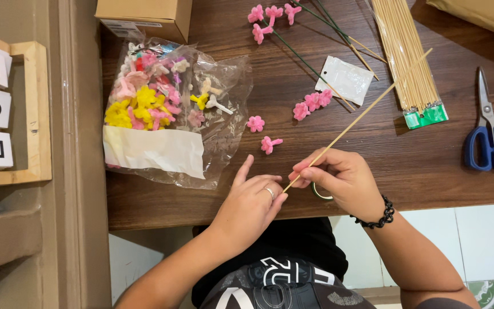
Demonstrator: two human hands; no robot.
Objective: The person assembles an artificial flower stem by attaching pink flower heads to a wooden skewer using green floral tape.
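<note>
My right hand pinches a thin bamboo skewer near its lower end; the stick slants up to the right over the brown table. A roll of green tape peeks out under that hand. My left hand touches the skewer's lower tip with its fingers; its index finger points up, and a ring shows. Two loose pink foam flowers lie just above my hands. A pink flower stem lies further back.
A clear bag of coloured foam flowers lies at the left. A bundle of skewers, blue scissors, a small white packet, more pink stems and a cardboard box sit behind.
</note>
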